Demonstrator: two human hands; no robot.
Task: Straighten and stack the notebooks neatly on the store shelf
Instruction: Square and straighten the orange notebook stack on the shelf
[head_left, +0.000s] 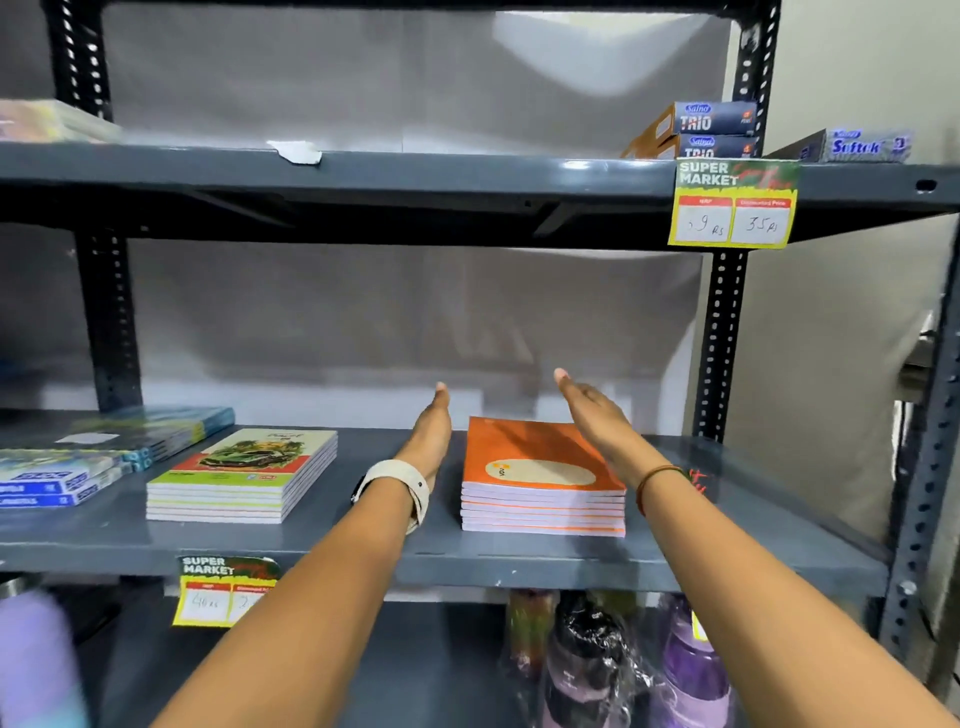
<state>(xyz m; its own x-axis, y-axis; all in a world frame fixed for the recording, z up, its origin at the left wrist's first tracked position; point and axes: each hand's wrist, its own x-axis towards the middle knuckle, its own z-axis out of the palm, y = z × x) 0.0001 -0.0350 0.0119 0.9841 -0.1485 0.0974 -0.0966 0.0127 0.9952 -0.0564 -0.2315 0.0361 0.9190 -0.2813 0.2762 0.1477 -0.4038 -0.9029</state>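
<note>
A stack of orange notebooks (524, 457) lies squared up on the grey middle shelf (727, 551). My left hand (428, 431) is flat and edge-on just left of the stack, fingers straight, holding nothing. Over the stack's right rear corner hovers my right hand (595, 413), also flat, fingers together, empty. I cannot tell if either hand touches the stack. A second stack with green car covers (249, 470) sits further left, neatly piled. Blue-covered books (130, 441) lie at the far left in loose piles.
Pen boxes (701, 130) stand on the upper shelf at right, above a yellow price tag (732, 208). Another price tag (218, 592) hangs below the middle shelf. Wrapped purple bottles (623, 670) fill the lower shelf. Black perforated uprights (724, 338) frame the bay.
</note>
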